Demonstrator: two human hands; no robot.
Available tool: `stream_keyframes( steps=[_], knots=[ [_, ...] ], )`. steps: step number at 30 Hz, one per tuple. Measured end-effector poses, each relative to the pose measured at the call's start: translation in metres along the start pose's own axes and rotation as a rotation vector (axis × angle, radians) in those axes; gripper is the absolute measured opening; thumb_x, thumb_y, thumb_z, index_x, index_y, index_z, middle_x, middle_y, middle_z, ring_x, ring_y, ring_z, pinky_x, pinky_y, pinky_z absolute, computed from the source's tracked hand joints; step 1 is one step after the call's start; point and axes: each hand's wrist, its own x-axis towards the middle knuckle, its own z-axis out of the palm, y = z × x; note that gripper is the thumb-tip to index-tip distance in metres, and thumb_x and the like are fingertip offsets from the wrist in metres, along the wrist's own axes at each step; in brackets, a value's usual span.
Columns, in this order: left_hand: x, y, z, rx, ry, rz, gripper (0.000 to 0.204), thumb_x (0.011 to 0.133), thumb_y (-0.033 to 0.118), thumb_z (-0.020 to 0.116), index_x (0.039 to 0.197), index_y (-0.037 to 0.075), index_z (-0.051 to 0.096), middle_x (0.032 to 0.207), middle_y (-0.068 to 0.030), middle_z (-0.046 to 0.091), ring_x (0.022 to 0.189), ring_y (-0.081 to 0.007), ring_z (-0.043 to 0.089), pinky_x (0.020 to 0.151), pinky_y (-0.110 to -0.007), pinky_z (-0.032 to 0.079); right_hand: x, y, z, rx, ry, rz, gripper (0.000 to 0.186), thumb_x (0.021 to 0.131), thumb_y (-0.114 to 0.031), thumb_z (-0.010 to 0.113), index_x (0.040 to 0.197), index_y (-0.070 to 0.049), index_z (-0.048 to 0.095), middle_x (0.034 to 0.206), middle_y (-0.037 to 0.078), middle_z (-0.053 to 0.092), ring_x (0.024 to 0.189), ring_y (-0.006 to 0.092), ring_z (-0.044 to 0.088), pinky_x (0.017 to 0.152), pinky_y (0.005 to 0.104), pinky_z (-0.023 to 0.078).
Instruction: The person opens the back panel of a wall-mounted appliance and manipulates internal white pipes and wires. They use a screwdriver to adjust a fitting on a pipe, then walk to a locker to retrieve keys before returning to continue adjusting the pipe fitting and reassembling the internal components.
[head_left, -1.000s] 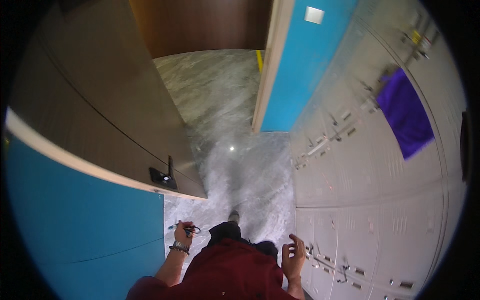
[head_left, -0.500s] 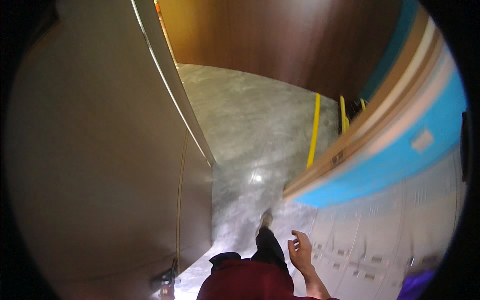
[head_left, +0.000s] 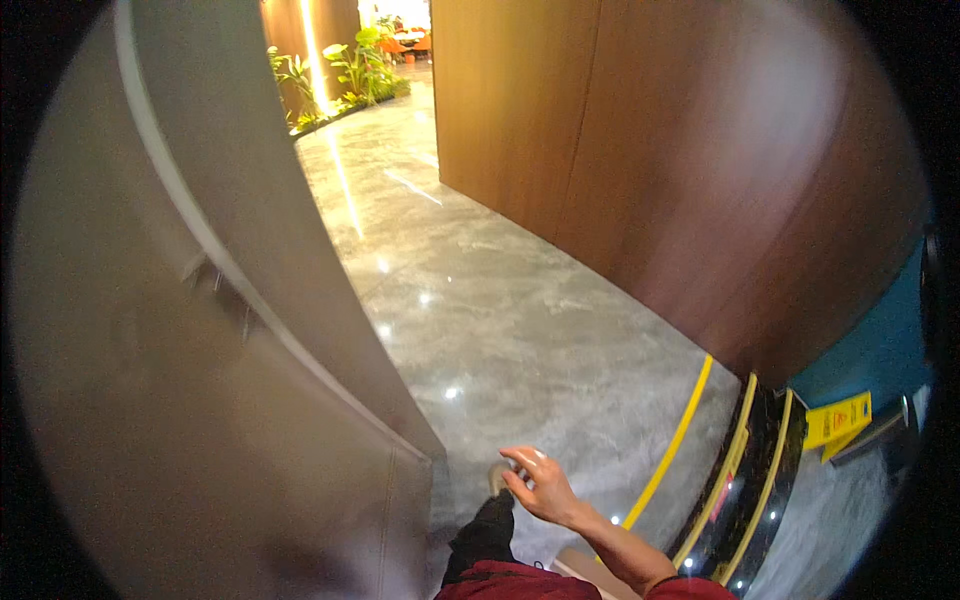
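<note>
My right hand (head_left: pixel 535 485) swings over my dark trouser leg and shoe at the bottom centre, its fingers loosely curved and apart, holding nothing. My left hand is not in view. To my left, very near, is a large grey-brown door panel (head_left: pixel 210 420) with a pale vertical strip along it. The grey marbled floor (head_left: pixel 480 330) runs ahead through the opening.
A curved wooden wall (head_left: pixel 640 150) lines the right. A yellow floor line (head_left: pixel 672 450) borders dark steps (head_left: pixel 755 470) with yellow edging at lower right, near a yellow floor sign (head_left: pixel 835 420). Plants (head_left: pixel 350 75) beside a lit strip stand along the corridor ahead.
I have moved from the lockers into the doorway and turned leftward; the corridor, plants and steps have come into view. My left hand has left the frame.
</note>
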Motion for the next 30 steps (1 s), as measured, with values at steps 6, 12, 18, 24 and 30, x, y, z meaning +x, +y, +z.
stream_keyframes(
  steps=[6,12,18,24,30],
  knots=[
    [0.079,0.257,0.169,-0.029,-0.144,0.2,0.035,0.096,0.033,0.055,0.117,0.006,0.064,0.108,-0.0145,0.068,0.087,-0.027,0.062,0.073,-0.04,0.052,0.129,0.103,-0.056,-0.017,-0.099,0.339,0.033,0.09,-0.015,0.063,0.119,0.0,0.062,0.105,0.015,0.067,0.082,0.0246,0.067,0.071,0.0351,0.054],
    [0.142,0.521,0.309,-0.084,-0.263,0.473,0.034,0.097,0.033,0.054,0.115,0.006,0.064,0.105,-0.0145,0.069,0.082,-0.0254,0.062,0.069,-0.039,0.052,0.298,0.182,-0.092,-0.001,-0.063,0.428,0.029,0.09,-0.022,0.065,0.112,-0.002,0.066,0.098,0.011,0.072,0.086,0.02,0.069,0.076,0.033,0.054],
    [0.238,0.665,0.395,-0.155,-0.157,0.44,0.033,0.098,0.032,0.054,0.114,0.005,0.065,0.102,-0.0145,0.069,0.077,-0.0239,0.062,0.066,-0.038,0.052,0.51,0.316,-0.142,-0.077,-0.046,0.451,0.03,0.087,-0.018,0.066,0.112,-0.002,0.067,0.1,0.011,0.071,0.083,0.0204,0.07,0.074,0.0328,0.055],
    [0.289,0.732,0.421,-0.291,0.122,0.171,0.033,0.098,0.031,0.053,0.112,0.004,0.066,0.099,-0.0146,0.07,0.072,-0.0224,0.062,0.063,-0.037,0.052,0.832,0.358,-0.163,-0.236,-0.291,0.181,0.031,0.089,-0.019,0.063,0.114,-0.001,0.064,0.104,0.013,0.068,0.088,0.0212,0.068,0.074,0.0332,0.054],
    [0.356,0.821,0.463,-0.487,0.3,0.028,0.032,0.099,0.03,0.053,0.11,0.003,0.066,0.096,-0.0146,0.071,0.067,-0.0209,0.062,0.059,-0.036,0.052,1.107,0.362,-0.096,-0.023,-0.534,-0.005,0.031,0.093,-0.019,0.06,0.118,-0.002,0.063,0.111,0.016,0.066,0.09,0.0248,0.068,0.079,0.0356,0.055]
  ],
)
